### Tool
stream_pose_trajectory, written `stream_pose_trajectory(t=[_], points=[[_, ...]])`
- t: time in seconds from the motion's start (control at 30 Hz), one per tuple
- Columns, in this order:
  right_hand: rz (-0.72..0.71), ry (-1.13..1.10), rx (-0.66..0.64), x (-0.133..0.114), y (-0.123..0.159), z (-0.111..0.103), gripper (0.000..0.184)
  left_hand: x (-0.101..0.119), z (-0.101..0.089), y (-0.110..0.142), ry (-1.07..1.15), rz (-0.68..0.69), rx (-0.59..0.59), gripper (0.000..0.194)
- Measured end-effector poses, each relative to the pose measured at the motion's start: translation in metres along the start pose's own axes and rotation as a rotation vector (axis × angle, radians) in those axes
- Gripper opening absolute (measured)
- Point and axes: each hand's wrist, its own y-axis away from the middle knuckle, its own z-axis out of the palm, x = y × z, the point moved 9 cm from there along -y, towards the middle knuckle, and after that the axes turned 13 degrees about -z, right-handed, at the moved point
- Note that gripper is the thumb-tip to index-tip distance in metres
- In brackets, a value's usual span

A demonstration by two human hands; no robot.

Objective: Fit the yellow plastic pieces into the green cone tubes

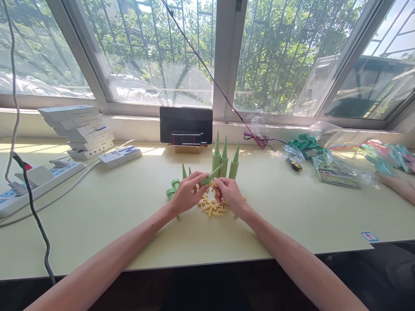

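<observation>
My left hand (188,192) is closed on a green cone-tipped piece (213,173), tilted with its point up to the right. My right hand (231,194) pinches a small yellow peg-like piece (213,184) close to the green piece's lower end; whether the two touch is unclear. Beneath both hands lies a pile of small yellow pieces (212,211). Just behind stand three green pointed towers (224,162). More green pieces with round ends (170,192) lie left of my left hand, partly covered by it.
A dark tablet (186,119) leans by the window behind a small clock-like display (186,138). White boxes (86,129) and a power strip (42,185) sit at left. At right are a yellow-black tool (294,165), plastic bags (337,170) and another person's hand (397,185).
</observation>
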Motion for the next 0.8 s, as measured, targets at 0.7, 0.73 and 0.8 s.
stream_pose_trajectory(t=[0.7,0.73,0.8], points=[[-0.309,0.514,-0.076,-0.03,0.002,0.004,0.034,-0.008,-0.007,-0.002,-0.018,-0.088,0.089,0.025],[-0.314,0.519,-0.078,-0.031,0.003,0.004,0.034,-0.008,-0.006,-0.002,-0.016,-0.085,0.082,0.025],[-0.317,0.522,-0.081,-0.031,0.003,0.004,0.034,-0.007,-0.005,-0.002,-0.012,-0.079,0.065,0.026]])
